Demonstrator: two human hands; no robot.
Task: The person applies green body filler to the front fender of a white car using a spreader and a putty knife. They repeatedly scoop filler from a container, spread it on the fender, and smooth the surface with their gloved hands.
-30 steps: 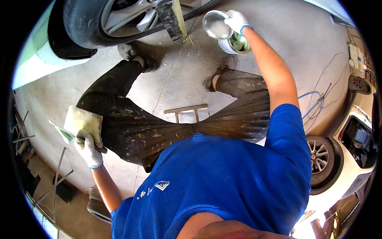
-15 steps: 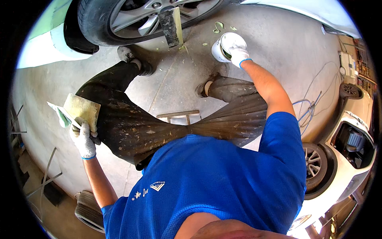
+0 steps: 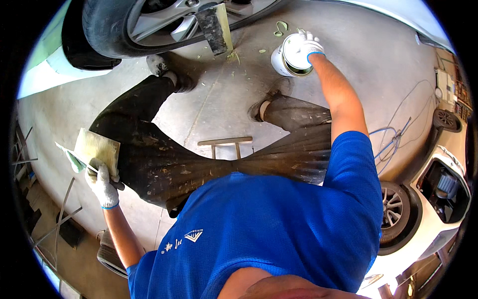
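My left hand [image 3: 103, 185], in a white knit glove, grips a flat yellowish putty spreader [image 3: 98, 149]. A second thin pale plate [image 3: 74, 153] with light green paste on it is in the same hand, angled away from the spreader. At the far right, my gloved right hand [image 3: 309, 46] lies on the round white lid [image 3: 295, 54] of a white can [image 3: 279, 63]. Its fingers are stretched out and somewhat spread at the lid's rim. The lid sits askew, leaving a gap on the near side with dark greenish contents in it.
A car wheel [image 3: 164, 27] stands at the far left, with a dark, paste-smeared board [image 3: 214, 30] in front of it. Green paste scraps [image 3: 281, 28] lie on the floor. Between my legs is a low wooden stool frame [image 3: 225, 141]. A blue hose [image 3: 396, 137] and a white car [image 3: 428, 219] are to the right.
My right hand has moved slightly farther and to the right, its fingers more outstretched. The lid has shifted on the can, and the gap now shows on the near side. My left hand still grips the plates.
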